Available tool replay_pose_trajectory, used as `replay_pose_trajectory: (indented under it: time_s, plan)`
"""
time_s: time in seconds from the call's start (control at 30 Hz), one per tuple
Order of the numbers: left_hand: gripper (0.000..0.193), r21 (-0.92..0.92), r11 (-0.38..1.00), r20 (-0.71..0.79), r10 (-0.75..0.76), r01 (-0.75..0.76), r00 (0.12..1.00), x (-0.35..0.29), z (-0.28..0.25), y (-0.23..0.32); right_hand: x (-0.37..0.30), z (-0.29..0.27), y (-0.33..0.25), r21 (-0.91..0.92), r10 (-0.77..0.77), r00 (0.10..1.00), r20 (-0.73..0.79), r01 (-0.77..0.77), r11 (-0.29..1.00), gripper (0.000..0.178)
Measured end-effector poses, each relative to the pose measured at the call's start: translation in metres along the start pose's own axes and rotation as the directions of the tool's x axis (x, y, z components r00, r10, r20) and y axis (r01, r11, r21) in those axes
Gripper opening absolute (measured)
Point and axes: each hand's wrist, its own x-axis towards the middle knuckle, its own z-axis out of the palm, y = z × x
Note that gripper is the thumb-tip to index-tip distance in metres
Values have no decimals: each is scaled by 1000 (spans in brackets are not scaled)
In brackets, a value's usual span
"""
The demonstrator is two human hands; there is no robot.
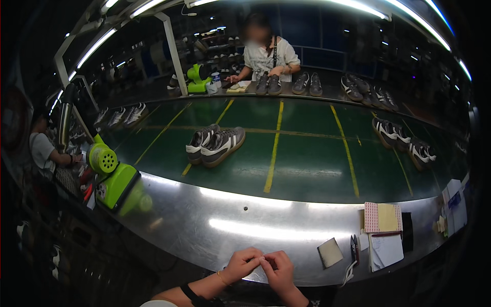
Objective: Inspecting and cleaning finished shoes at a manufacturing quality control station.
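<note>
Over the near edge of the shiny metal worktop (179, 210), my left hand (241, 265) and my right hand (279, 271) meet with their fingertips pinched together. Whatever lies between the fingertips, if anything, is too small to make out. A small dark round piece (245, 208) lies on the metal beyond my hands. Farther off, a pair of dark grey sneakers (223, 147) with white stripes and gum-coloured soles stands on the green conveyor belt (245, 174). To the right of my hands lies a pale square pad (330, 253).
A notebook (387, 254), a pen (386, 234) and a dark slim hand tool (354, 249) lie at the right. A lime-green machine (117, 185) stands at the left. More sneakers (391, 132) sit on the belt's right. Across it stands a person (268, 56) beside several sneakers.
</note>
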Motion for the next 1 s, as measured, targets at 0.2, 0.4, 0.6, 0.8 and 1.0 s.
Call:
replay_pose_trajectory:
  time_s: [0.2, 0.4, 0.6, 0.8, 1.0]
  plan:
    - [10, 85, 995, 24, 57, -59, 998, 3, -4, 7, 0, 4, -2, 4, 12, 1000, -15, -12, 1000, 11]
    - [12, 271, 945, 113, 157, -182, 981, 3, -7, 7, 2, 8, -3, -4, -20, 1000, -22, 20, 1000, 9]
    - [13, 399, 879, 212, 189, -261, 959, 2, -9, 3, 3, 11, -3, -20, -35, 999, -28, 34, 999, 9]
    - [13, 19, 1000, 34, -14, 14, 999, -1, -16, 1, 2, 15, -2, -20, -17, 1000, -16, 16, 1000, 10]
    - [12, 160, 986, 98, 26, -41, 995, 2, -20, 9, 1, 19, -4, 26, -2, 1000, -20, 3, 1000, 9]
